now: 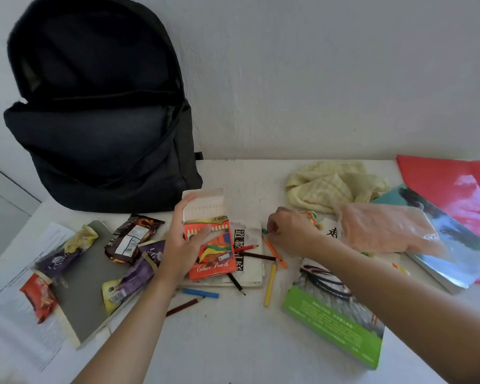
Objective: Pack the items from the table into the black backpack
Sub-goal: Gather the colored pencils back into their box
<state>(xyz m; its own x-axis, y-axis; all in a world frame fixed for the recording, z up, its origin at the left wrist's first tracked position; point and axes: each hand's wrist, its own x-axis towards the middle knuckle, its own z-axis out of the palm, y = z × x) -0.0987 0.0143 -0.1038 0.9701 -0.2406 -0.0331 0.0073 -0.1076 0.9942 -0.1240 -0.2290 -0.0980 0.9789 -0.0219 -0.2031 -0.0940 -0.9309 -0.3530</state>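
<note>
From the head view, the left hand (182, 245) is wrapped round the pencil box (209, 239), thumb laid across its printed front. The box is tipped up off the table (233, 342). Its long axis runs near to far, and its open flap end points far, toward the backpack (103, 120).

The right hand (291, 231) sits just right of the box, fingertips pinched together on a green pencil (266, 231). Little of that pencil shows, so I cannot tell which way it lies.

The other loose pencils are scattered between and near the two hands:
- An orange pencil (275, 251) slants from far left to near right, under the right hand.
- A red pencil (245, 248) and a brown pencil (258, 256) lie crosswise beside the box.
- A yellow pencil (270, 284) runs near to far.
- A blue pencil (200, 293) lies nearer, below the left wrist.

The right hand is the closer one to most of them. To my eye each pencil must be turned in line with the box before it will slide in.

The box is thin glossy card and would crush easily. The pencils are slim, hard and apt to roll. The backpack is soft black cloth, slumped against the wall at far left, its mouth gaping open.
</note>
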